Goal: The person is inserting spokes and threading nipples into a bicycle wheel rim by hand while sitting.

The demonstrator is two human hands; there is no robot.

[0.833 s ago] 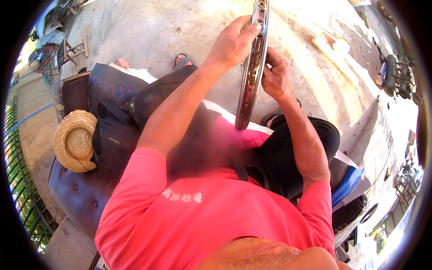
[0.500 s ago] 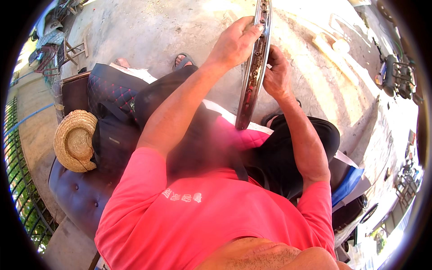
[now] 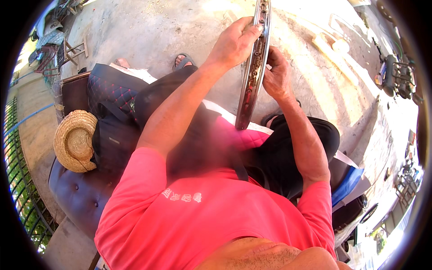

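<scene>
A bare metal wheel rim, rusty along its inner channel with a row of spoke holes, stands upright between my knees, its lower end resting on my lap. My left hand grips the rim's left edge near the top, fingertips curled over it. On the rim's right side, my right hand presses against it with the fingers bent; whether they hold anything small is hidden. I sit on a padded seat in a pink shirt and dark trousers.
A straw hat lies on the dark quilted seat at my left. Bare concrete floor stretches ahead. A wooden stool stands far left, white pipes far right, a green fence at the left edge.
My right hand has shifted slightly up along the rim's right side; the rim has tilted a touch. The left hand stays put.
</scene>
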